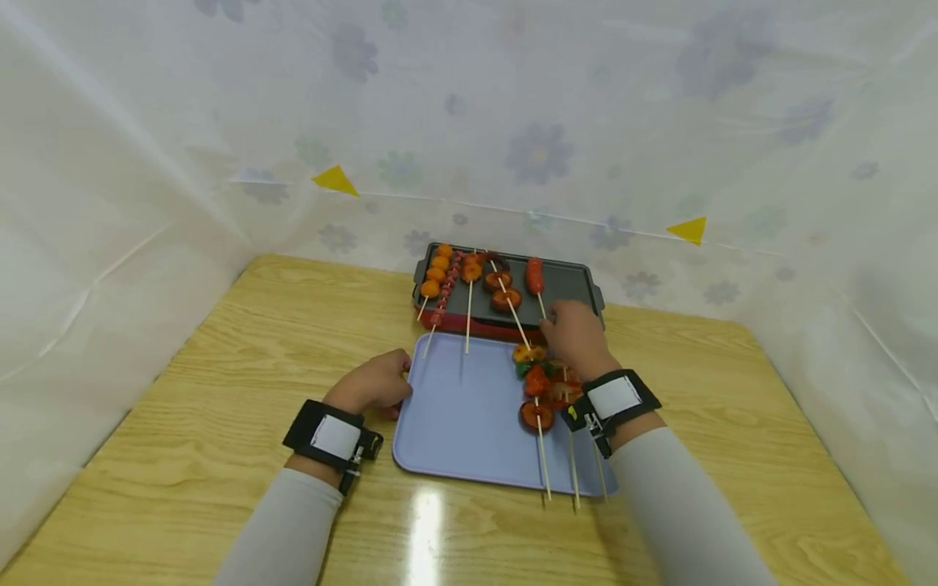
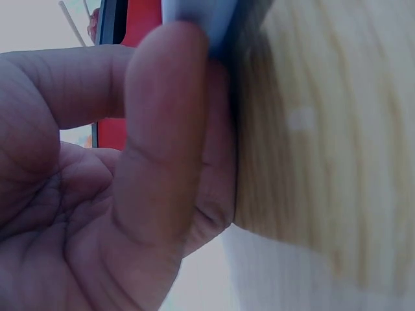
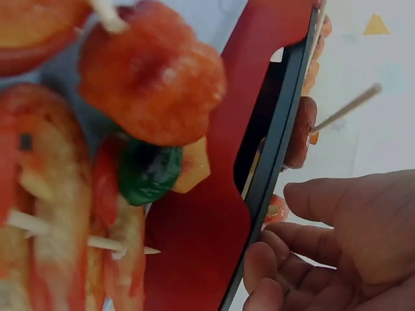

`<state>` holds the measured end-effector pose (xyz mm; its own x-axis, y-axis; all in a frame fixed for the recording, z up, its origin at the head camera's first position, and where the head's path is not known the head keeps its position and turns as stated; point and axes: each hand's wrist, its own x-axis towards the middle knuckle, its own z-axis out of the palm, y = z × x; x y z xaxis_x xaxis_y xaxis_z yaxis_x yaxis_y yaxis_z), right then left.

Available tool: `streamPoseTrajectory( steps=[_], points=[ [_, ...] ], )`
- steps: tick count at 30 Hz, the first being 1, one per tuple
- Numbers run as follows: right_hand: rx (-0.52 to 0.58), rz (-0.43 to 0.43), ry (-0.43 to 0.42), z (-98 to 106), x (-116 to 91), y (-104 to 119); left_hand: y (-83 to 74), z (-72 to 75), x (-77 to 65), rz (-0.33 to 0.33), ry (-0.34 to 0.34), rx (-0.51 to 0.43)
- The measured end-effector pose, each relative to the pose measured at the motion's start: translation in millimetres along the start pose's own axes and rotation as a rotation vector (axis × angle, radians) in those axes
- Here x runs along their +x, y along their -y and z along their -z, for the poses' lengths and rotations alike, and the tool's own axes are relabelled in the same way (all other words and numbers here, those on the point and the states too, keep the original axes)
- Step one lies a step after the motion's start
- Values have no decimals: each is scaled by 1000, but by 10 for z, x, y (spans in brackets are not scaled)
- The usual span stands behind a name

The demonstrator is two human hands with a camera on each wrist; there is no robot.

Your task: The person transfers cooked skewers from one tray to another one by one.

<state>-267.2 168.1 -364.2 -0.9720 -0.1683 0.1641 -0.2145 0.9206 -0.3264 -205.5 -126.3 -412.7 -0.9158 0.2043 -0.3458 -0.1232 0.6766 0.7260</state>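
My left hand (image 1: 377, 387) grips the left edge of a pale blue tray (image 1: 469, 415), its thumb and fingers at the rim in the left wrist view. Behind the tray, my right hand (image 1: 579, 338) is at the front edge of a grill pan (image 1: 564, 297), beside the stick of a sausage skewer (image 1: 534, 277). In the right wrist view its thumb and forefinger stand apart, fingers loosely curled, with no stick visible between them. Several skewers lie on the tray's right side, among them a mixed vegetable skewer (image 1: 536, 381); the right wrist partly hides others.
Across the grill pan's left part lie a skewer of orange balls (image 1: 436, 274), one of small pink pieces (image 1: 447, 289), an orange-topped skewer (image 1: 471, 268) and a mushroom skewer (image 1: 506, 299). A wooden table (image 1: 242, 366) carries everything; a flowered plastic sheet (image 1: 454, 122) hangs behind.
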Motion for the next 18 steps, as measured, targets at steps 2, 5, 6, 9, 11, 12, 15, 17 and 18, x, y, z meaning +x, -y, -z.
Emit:
streamPoseTrajectory(
  steps=[2,5,6,9,11,12,15,17,18],
  points=[
    [3,-2,26,36,44,13,-2,5,9,3,4,3],
    [16,-12,63,62,94,25,-2,10,8,6,7,7],
    [23,-16,72,67,108,30,-1,11,9,5,6,10],
    [39,-38,106,73,150,48,0,19,3,7,0,11],
    [33,-44,117,70,175,56,1,23,4,10,-2,13],
    [32,-47,122,71,184,59,1,24,3,13,-3,15],
    [55,-44,132,69,205,42,0,19,11,19,-3,13],
    [87,-45,143,74,210,13,-2,14,13,16,-2,8],
    [109,-47,155,76,211,-6,-4,11,15,17,-2,2]
  ],
)
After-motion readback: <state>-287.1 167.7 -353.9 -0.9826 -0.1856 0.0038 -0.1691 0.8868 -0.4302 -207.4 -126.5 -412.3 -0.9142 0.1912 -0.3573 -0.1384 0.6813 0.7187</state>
